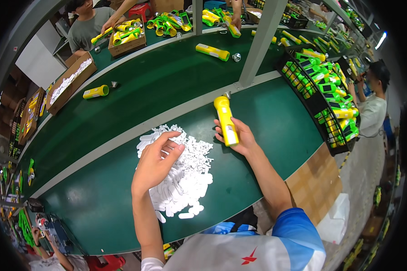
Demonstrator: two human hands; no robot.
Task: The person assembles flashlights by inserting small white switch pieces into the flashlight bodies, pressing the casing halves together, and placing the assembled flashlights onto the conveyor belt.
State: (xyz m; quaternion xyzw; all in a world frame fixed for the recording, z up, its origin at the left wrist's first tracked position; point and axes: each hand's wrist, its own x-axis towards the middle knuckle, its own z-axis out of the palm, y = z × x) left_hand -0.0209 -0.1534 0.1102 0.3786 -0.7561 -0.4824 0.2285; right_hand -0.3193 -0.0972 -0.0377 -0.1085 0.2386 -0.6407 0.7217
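Note:
My right hand (242, 137) is wrapped round a yellow flashlight body (226, 118). The flashlight stands nearly lengthwise, its wide head pointing away from me, and white patches show on its side. At its head end a small silvery piece (227, 95) shows, partly hidden. Above a heap of small white plastic parts (181, 180) hovers my left hand (156, 160). Its fingers are curved, with a gap between thumb and forefinger, and I see nothing held there. The heap lies on the green tabletop (104, 198).
A black crate (309, 106) full of yellow-green flashlights stands at the right. Beyond a metal rail runs a green belt (144, 81) carrying flashlights (212, 51) with silvery reflectors (236, 57). A grey post (262, 45) rises from the rail. Co-workers sit across the belt, at right and lower left.

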